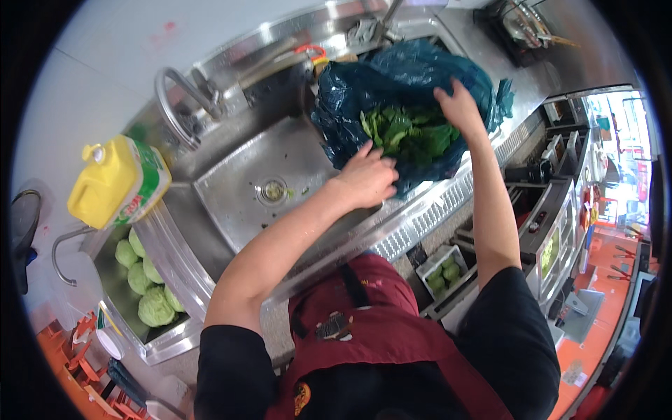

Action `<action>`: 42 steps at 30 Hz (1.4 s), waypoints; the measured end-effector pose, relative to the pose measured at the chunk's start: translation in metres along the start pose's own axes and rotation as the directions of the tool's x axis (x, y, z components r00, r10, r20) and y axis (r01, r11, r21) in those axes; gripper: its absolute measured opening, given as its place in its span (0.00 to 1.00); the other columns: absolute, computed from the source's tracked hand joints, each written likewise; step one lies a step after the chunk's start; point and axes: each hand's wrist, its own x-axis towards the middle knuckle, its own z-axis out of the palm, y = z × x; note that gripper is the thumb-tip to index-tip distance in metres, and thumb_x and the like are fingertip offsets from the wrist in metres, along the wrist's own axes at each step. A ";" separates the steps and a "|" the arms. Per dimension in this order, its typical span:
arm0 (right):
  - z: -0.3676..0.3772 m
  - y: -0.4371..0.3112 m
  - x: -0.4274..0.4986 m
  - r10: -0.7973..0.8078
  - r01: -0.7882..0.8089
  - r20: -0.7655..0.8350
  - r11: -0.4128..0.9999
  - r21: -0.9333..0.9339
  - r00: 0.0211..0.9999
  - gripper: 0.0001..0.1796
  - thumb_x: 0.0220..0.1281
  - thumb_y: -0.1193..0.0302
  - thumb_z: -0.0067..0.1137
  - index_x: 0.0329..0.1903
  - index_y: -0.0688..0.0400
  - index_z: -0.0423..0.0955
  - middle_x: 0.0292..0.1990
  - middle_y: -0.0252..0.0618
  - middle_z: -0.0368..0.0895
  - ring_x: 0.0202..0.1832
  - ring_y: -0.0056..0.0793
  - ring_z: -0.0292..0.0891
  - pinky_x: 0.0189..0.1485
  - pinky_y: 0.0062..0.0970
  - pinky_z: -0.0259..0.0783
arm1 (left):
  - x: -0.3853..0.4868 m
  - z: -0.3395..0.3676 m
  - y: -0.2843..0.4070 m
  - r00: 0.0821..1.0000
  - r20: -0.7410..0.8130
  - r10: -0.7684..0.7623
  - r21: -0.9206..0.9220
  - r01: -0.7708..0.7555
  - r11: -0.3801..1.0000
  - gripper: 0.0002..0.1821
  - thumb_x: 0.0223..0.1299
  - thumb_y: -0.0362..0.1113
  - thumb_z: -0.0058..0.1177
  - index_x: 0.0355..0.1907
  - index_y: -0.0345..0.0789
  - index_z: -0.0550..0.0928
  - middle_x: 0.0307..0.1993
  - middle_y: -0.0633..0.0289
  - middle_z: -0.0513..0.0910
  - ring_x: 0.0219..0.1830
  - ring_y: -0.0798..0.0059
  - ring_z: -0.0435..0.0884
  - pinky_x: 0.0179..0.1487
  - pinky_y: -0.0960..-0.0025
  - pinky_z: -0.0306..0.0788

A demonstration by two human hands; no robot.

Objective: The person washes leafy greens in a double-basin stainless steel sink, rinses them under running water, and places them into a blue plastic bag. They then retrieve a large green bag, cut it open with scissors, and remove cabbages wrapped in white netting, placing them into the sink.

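Note:
A dark teal plastic bag (420,68) lies wide at its mouth over the right part of the sink and the counter edge. Leafy greens (409,131) fill its middle. My left hand (367,176) rests at the near left rim of the bag, fingers spread beside the leaves; whether it pinches the plastic is unclear. My right hand (459,107) is over the far right side of the bag, thumb and fingers apart, with no leaf in it. Below the left forearm is the steel sink basin (236,168), with green scraps around its drain (273,192).
A curved faucet (178,105) rises behind the basin. A yellow jug (113,181) stands at the left, above a second sink holding several cabbages (157,307). Red-handled scissors (311,51) lie behind the bag. A white crate (443,270) of cabbages sits below the counter.

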 end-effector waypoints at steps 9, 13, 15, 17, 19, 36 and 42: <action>-0.048 -0.087 -0.085 -0.209 0.114 0.071 0.755 0.646 0.975 0.16 0.73 0.68 0.52 0.52 0.69 0.79 0.47 0.42 0.85 0.49 0.27 0.81 0.52 0.24 0.76 | -0.064 0.073 0.008 0.824 -0.562 0.064 -0.171 -0.192 0.967 0.02 0.53 0.33 0.58 0.26 0.41 0.80 0.24 0.65 0.76 0.33 0.68 0.79 0.38 0.65 0.73; -0.053 -0.094 -0.107 -0.199 0.108 0.036 0.666 0.738 0.979 0.14 0.73 0.71 0.53 0.51 0.67 0.80 0.46 0.40 0.85 0.48 0.25 0.81 0.52 0.24 0.77 | 0.002 0.187 0.050 0.941 -0.228 0.248 0.093 -0.233 0.968 0.31 0.60 0.39 0.55 0.66 0.31 0.69 0.66 0.50 0.70 0.69 0.60 0.67 0.73 0.59 0.60; -0.051 -0.096 -0.117 -0.197 0.092 0.079 0.729 0.678 0.977 0.14 0.72 0.72 0.53 0.52 0.68 0.79 0.47 0.41 0.85 0.49 0.25 0.81 0.52 0.23 0.76 | 0.019 0.221 0.046 0.993 0.034 -0.113 -0.295 0.118 0.948 0.44 0.61 0.51 0.56 0.73 0.30 0.58 0.74 0.51 0.57 0.75 0.58 0.56 0.78 0.57 0.48; -0.048 -0.093 -0.131 -0.217 0.063 0.157 0.754 0.653 0.963 0.14 0.73 0.73 0.52 0.52 0.68 0.79 0.48 0.42 0.85 0.49 0.25 0.81 0.53 0.24 0.76 | -0.013 0.230 0.035 1.000 0.005 0.003 -0.010 -0.003 1.000 0.45 0.62 0.53 0.54 0.74 0.32 0.56 0.76 0.53 0.54 0.78 0.61 0.51 0.79 0.59 0.43; -0.041 -0.088 -0.145 -0.177 0.019 0.189 0.775 0.631 0.966 0.14 0.73 0.72 0.52 0.53 0.67 0.79 0.48 0.42 0.85 0.49 0.26 0.81 0.52 0.24 0.76 | -0.097 0.217 0.020 0.992 -0.106 0.064 -0.071 -0.072 0.995 0.44 0.64 0.54 0.51 0.74 0.30 0.55 0.76 0.54 0.55 0.78 0.66 0.50 0.80 0.61 0.42; 0.207 -0.169 -0.197 -0.370 0.097 0.705 0.913 0.396 0.605 0.19 0.71 0.61 0.53 0.33 0.64 0.79 0.24 0.36 0.80 0.28 0.27 0.79 0.32 0.25 0.72 | -0.330 0.119 -0.061 0.437 0.089 -0.895 -0.454 0.818 0.354 0.22 0.66 0.48 0.52 0.57 0.40 0.81 0.48 0.50 0.84 0.55 0.51 0.80 0.57 0.56 0.74; 0.274 -0.244 -0.042 -0.100 -0.373 0.473 0.481 0.793 0.875 0.18 0.63 0.56 0.61 0.28 0.58 0.73 0.19 0.32 0.70 0.17 0.22 0.67 0.18 0.24 0.60 | -0.356 0.146 0.011 -0.017 -0.744 -0.668 -0.357 0.855 0.377 0.24 0.58 0.34 0.60 0.59 0.35 0.77 0.61 0.50 0.75 0.67 0.47 0.68 0.68 0.52 0.64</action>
